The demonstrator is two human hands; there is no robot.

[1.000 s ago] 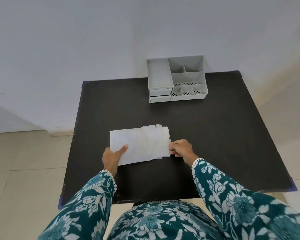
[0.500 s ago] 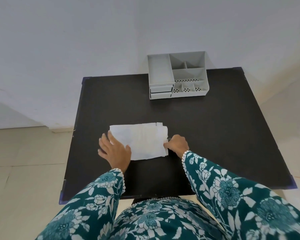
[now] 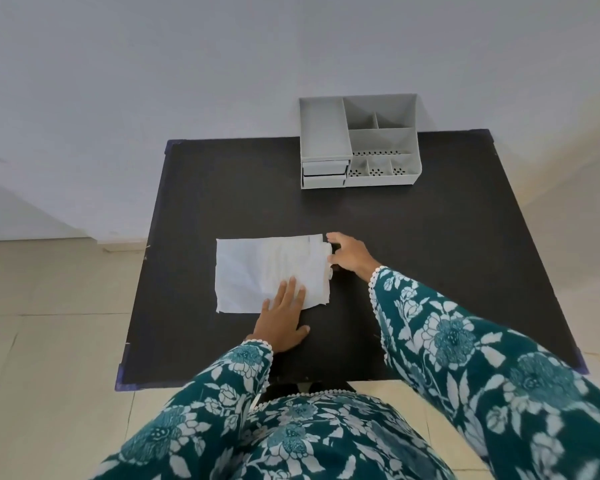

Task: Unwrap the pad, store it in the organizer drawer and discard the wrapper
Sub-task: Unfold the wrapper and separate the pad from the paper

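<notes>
The left hand (image 3: 282, 315) has slid from the wrapper's (image 3: 271, 273) left edge to its near edge, pressing flat and open. The right hand (image 3: 347, 253), fingers curled, pinches the wrapper's 3 o'clock edge at the table's (image 3: 430, 258) centre. The pad seems still inside, and the organizer (image 3: 359, 142) at 1 o'clock has its drawers closed, so storing and discarding remain.

A person wears a long-sleeved garment of deep teal fabric printed all over with pale blue and white flowers and leaves. Both sleeves end at the wrist in a narrow white scalloped trim, seen on the left sleeve (image 3: 201, 403) just short of the table (image 3: 430, 271) edge and on the right sleeve (image 3: 482, 368) above it. The same trim runs along a hem of the garment's front panel (image 3: 291, 441), below the table's near edge. The hands, left hand (image 3: 280, 318) and right hand (image 3: 349, 252), are bare, without rings or bracelets.
</notes>
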